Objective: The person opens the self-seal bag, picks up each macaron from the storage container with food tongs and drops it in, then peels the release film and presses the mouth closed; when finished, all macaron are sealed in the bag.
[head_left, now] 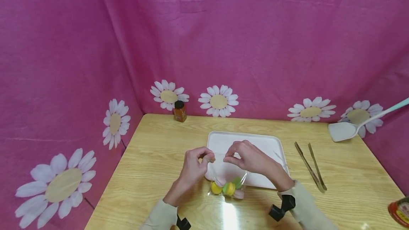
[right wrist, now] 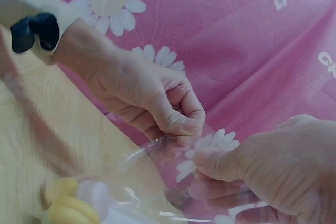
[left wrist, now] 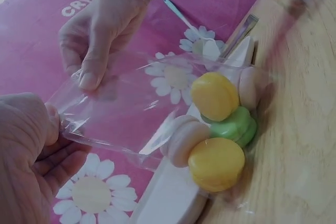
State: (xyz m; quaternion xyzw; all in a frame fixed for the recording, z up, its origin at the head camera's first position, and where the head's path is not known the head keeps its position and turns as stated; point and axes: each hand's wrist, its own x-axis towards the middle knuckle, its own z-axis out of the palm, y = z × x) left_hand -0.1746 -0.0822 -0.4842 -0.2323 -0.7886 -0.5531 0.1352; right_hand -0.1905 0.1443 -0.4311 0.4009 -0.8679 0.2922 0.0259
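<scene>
A clear plastic bag (left wrist: pixel 126 114) hangs between my hands, with several macarons in its bottom. Yellow macarons (left wrist: pixel 216 164), a green macaron (left wrist: pixel 233 127) and pale pink macarons (left wrist: pixel 184 139) show through the film. My left hand (head_left: pixel 195 162) pinches one corner of the bag's top edge between thumb and fingers. On the opposite corner, my right hand (head_left: pixel 247 156) pinches the same edge. Seen from the head, the bag overlaps the front of a white tray (head_left: pixel 262 141), and the macarons appear just in front of it.
Brown metal tongs (head_left: pixel 311 168) lie to the tray's right. Farther right is a white spatula (head_left: pixel 343 130) with a mint handle. A small black-capped jar (head_left: pixel 180 112) stands at the back left, and a red-rimmed container (head_left: pixel 400 210) at the right edge. Pink cloth (head_left: pixel 255 52) hangs behind the table.
</scene>
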